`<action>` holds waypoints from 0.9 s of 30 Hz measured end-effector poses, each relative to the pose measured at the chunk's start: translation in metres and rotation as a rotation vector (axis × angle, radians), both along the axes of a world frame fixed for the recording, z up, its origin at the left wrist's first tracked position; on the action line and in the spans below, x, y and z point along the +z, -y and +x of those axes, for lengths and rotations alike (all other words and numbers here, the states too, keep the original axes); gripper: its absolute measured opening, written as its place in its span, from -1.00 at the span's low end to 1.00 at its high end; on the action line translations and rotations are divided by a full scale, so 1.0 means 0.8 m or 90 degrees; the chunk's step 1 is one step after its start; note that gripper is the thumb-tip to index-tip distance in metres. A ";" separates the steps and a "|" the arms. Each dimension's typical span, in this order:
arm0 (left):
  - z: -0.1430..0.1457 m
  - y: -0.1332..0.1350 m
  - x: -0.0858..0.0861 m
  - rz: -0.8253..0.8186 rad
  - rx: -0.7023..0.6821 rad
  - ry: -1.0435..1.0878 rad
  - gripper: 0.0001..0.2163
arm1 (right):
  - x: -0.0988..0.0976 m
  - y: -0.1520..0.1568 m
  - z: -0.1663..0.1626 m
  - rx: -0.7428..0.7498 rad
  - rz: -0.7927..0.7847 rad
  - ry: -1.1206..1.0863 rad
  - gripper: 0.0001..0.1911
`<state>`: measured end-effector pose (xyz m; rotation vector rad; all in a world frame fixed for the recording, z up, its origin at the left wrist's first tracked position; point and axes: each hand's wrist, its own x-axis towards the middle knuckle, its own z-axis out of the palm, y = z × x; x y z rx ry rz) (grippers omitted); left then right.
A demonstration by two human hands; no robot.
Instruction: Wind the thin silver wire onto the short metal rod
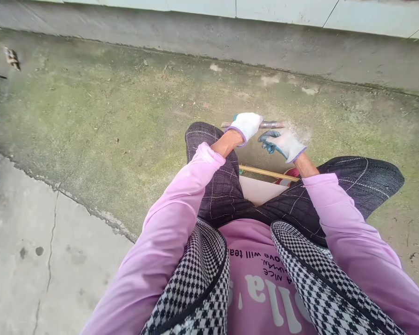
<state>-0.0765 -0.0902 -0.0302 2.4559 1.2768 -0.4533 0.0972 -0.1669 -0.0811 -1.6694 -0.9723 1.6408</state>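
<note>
My left hand (246, 125), in a white knitted glove with a teal palm and purple cuff, is closed around a brown stick-like handle. A silvery metal band (270, 124) on this handle shows to the right of the fist. My right hand (282, 142) wears a matching glove and is just below the handle's right end. Its fingers are curled in, and whatever they may hold is too small or hidden to name. A whitish blur (302, 132) lies beyond the right hand; I cannot tell what it is.
Between my legs are a yellow stick (268, 173), a white panel (261, 190) and part of a red shoe (288, 177). Mossy concrete ground (125, 116) surrounds me. A low wall (195, 35) runs ahead. Paler paving (56, 251) lies at the lower left.
</note>
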 end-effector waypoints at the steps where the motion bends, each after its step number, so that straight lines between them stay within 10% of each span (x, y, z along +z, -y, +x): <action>1: -0.001 0.003 0.002 0.001 0.004 -0.011 -0.45 | 0.002 0.003 -0.001 0.004 0.007 -0.007 -0.70; 15: 0.005 0.015 -0.009 0.005 -0.209 -0.019 -0.42 | -0.022 -0.030 0.058 -0.112 0.057 0.118 -0.91; 27: 0.007 0.000 0.000 -0.001 -0.030 0.006 -0.46 | -0.024 -0.013 0.023 -0.035 0.004 -0.006 -0.77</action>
